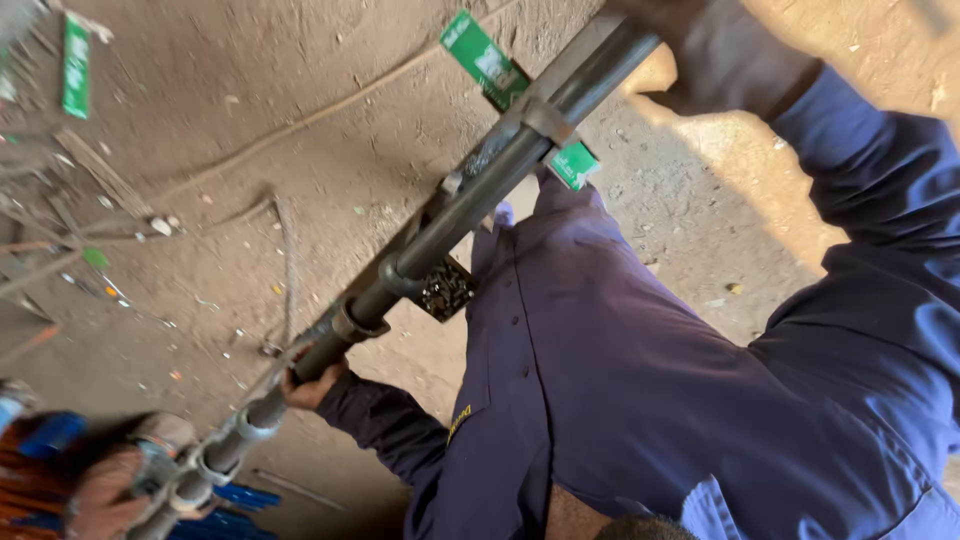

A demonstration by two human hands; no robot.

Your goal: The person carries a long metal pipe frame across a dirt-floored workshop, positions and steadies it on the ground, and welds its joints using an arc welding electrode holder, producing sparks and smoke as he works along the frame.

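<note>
Left hand (100,492) sits at the low end of the pipe (470,205), against the ringed fittings (205,465). It's blurred, so we can't tell how far it's closed or whether it grips. Our right hand is out of shot. Pipe runs diagonally from bottom left to top right, above the dirt floor (250,120). Co-worker in a blue shirt (620,370) bends over it: one bare hand (312,383) wrapped round the lower part, other hand (722,50) on the top end. Green cartons (485,58) lie on the floor under the pipe; scrap (70,215) at left.
</note>
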